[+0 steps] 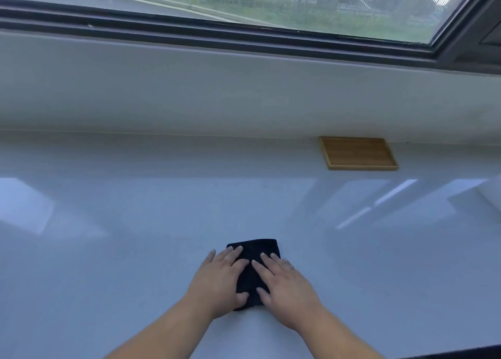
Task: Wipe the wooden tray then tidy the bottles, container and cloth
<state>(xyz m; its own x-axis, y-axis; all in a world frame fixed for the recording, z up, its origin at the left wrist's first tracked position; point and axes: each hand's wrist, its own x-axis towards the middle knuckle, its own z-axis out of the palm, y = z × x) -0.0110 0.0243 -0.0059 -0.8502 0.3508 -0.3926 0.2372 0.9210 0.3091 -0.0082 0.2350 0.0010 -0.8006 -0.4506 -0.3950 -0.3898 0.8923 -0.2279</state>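
A folded black cloth (254, 250) lies flat on the glossy white counter (135, 250), near its front middle. My left hand (219, 280) rests palm down on the cloth's left half, fingers spread. My right hand (287, 285) presses flat on its right half, fingers apart. Neither hand grips it. The wooden tray (357, 153) sits far back on the right, against the wall, with nothing in it. No bottles or container are in view.
A white wall band rises behind the counter up to a dark window frame (244, 33). A white object's corner (492, 196) shows at the right edge. A dark strip (461, 353) shows at the bottom right corner.
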